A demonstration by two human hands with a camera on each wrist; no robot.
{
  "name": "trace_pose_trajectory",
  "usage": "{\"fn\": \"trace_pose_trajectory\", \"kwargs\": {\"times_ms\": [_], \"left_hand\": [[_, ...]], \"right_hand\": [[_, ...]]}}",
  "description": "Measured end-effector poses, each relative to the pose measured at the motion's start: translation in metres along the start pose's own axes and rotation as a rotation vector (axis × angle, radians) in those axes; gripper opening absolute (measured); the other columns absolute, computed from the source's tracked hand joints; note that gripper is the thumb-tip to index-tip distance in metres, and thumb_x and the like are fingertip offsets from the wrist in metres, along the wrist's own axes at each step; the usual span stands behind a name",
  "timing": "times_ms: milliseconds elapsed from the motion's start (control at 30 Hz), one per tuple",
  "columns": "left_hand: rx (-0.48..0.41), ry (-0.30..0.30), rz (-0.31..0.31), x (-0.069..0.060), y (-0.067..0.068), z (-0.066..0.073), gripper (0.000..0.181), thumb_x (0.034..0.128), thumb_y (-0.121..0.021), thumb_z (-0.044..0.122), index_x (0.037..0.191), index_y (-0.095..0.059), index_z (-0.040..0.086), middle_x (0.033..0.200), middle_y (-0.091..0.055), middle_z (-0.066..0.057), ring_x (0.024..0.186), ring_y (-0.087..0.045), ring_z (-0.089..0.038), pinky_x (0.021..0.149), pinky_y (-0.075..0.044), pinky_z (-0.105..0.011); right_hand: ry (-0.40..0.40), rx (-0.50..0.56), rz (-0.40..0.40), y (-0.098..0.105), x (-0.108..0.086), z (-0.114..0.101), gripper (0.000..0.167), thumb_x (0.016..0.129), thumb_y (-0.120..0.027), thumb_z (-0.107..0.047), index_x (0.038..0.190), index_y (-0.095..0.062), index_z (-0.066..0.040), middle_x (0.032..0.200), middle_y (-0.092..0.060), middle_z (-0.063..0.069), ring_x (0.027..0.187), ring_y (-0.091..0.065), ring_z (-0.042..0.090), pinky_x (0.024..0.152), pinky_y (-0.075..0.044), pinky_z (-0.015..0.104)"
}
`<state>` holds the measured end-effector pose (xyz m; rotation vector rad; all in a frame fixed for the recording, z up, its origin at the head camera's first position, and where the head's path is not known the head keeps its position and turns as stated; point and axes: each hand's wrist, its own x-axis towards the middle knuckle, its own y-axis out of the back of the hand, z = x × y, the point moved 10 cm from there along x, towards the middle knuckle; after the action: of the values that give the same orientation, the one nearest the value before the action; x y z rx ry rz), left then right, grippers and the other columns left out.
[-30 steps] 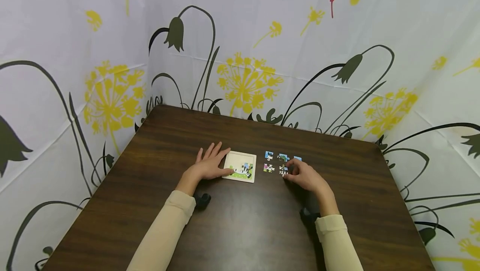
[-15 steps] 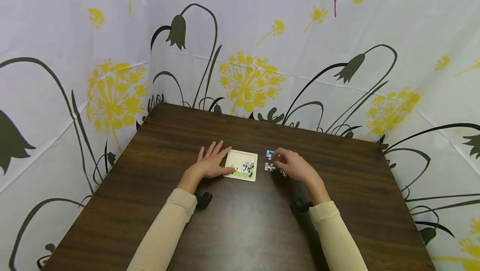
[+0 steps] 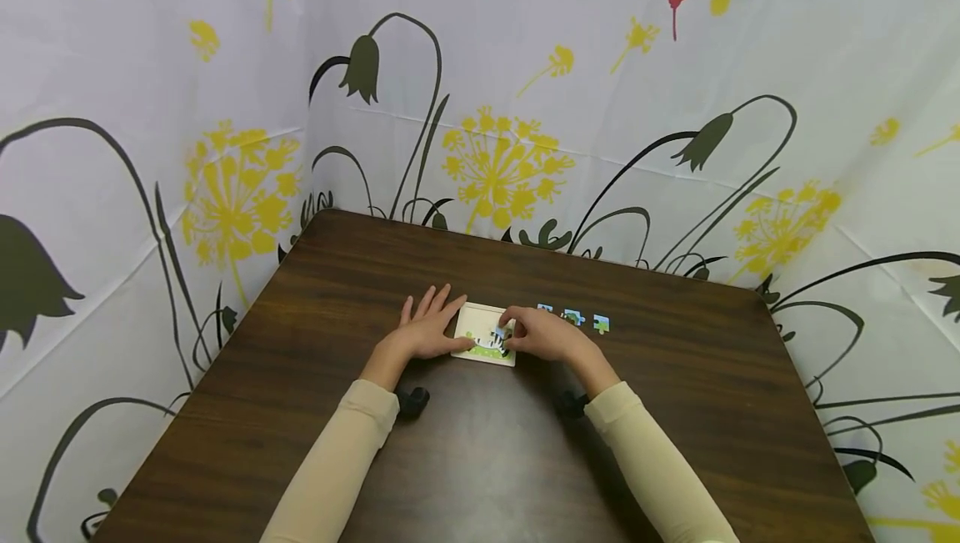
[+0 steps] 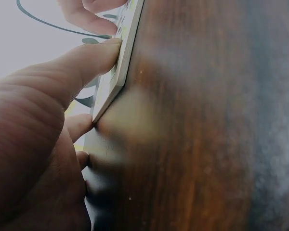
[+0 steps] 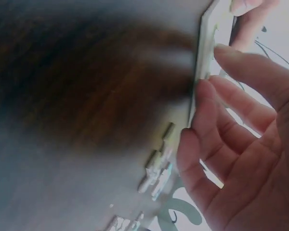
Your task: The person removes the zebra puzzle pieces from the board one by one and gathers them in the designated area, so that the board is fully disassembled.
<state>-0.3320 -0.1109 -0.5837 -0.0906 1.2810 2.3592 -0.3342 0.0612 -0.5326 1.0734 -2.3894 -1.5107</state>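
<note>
Centrally placed board: a pale, square, wooden puzzle tray [image 3: 478,317] with a green, black-and-white animal picture partly filled in, lying flat on the table between both hands.
Left hand: the left hand [image 3: 423,335] spreads straight, loose fingers beside the tray, thumb resting on its lower left part, index fingertip at its upper left corner.
Right hand: the right hand [image 3: 551,334] bends thumb and fingers over the tray's right side (whether they pinch a piece, I cannot tell).
Loose pieces: three blue-and-green jigsaw pieces [image 3: 572,317] in a row beyond the right hand, one partly hidden.
Table: dark brown, wood-grained tabletop [image 3: 480,460].
Backdrop: white cloth [image 3: 480,51] printed with yellow and dark-green flowers.
</note>
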Motion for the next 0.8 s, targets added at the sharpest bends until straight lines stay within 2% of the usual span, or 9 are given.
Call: {"fn": "trace_pose_trajectory", "kwargs": {"times_ms": [133, 267, 433, 600, 800], "left_hand": [[0.006, -0.004, 0.003, 0.000, 0.002, 0.001, 0.100, 0.0978, -0.065, 0.068, 0.175, -0.017, 0.027, 0.184, 0.005, -0.008, 0.170, 0.012, -0.035, 0.129, 0.018, -0.067], [0.006, 0.000, 0.006, 0.000, 0.003, 0.002, 0.100, 0.0979, -0.065, 0.068, 0.175, -0.017, 0.027, 0.184, 0.005, -0.009, 0.170, 0.012, -0.035, 0.129, 0.018, -0.067], [-0.001, 0.003, -0.004, 0.001, -0.001, 0.000, 0.101, 0.0969, -0.066, 0.069, 0.175, -0.016, 0.028, 0.184, 0.006, -0.008, 0.170, 0.012, -0.035, 0.129, 0.018, -0.067], [0.006, -0.026, 0.022, -0.002, 0.004, 0.002, 0.094, 0.1008, -0.062, 0.065, 0.175, -0.019, 0.028, 0.184, 0.002, -0.009, 0.170, 0.009, -0.036, 0.130, 0.014, -0.067], [-0.018, -0.055, 0.019, -0.008, 0.008, 0.005, 0.088, 0.1028, -0.061, 0.061, 0.174, -0.024, 0.025, 0.184, -0.002, -0.011, 0.170, 0.007, -0.038, 0.130, 0.012, -0.068]], "right_hand": [[0.005, -0.017, 0.006, 0.000, 0.003, 0.000, 0.031, 0.103, -0.075, -0.021, 0.132, -0.068, -0.014, 0.088, -0.070, -0.002, 0.072, -0.061, 0.011, 0.070, -0.052, 0.031], [0.017, -0.020, -0.021, -0.001, 0.006, -0.002, 0.030, 0.104, -0.074, -0.018, 0.133, -0.067, -0.013, 0.088, -0.070, -0.002, 0.072, -0.061, 0.012, 0.070, -0.052, 0.031], [0.005, 0.030, -0.098, -0.004, 0.012, -0.001, 0.028, 0.103, -0.073, -0.014, 0.130, -0.065, -0.012, 0.092, -0.070, 0.001, 0.075, -0.061, 0.013, 0.069, -0.051, 0.029], [-0.012, 0.095, -0.167, -0.003, 0.020, -0.001, 0.027, 0.101, -0.074, -0.009, 0.126, -0.062, -0.011, 0.094, -0.071, 0.005, 0.076, -0.059, 0.015, 0.069, -0.048, 0.029], [-0.026, 0.123, -0.191, -0.005, 0.023, 0.001, 0.026, 0.100, -0.075, -0.009, 0.123, -0.061, -0.012, 0.092, -0.071, 0.005, 0.075, -0.057, 0.015, 0.067, -0.047, 0.029]]}}
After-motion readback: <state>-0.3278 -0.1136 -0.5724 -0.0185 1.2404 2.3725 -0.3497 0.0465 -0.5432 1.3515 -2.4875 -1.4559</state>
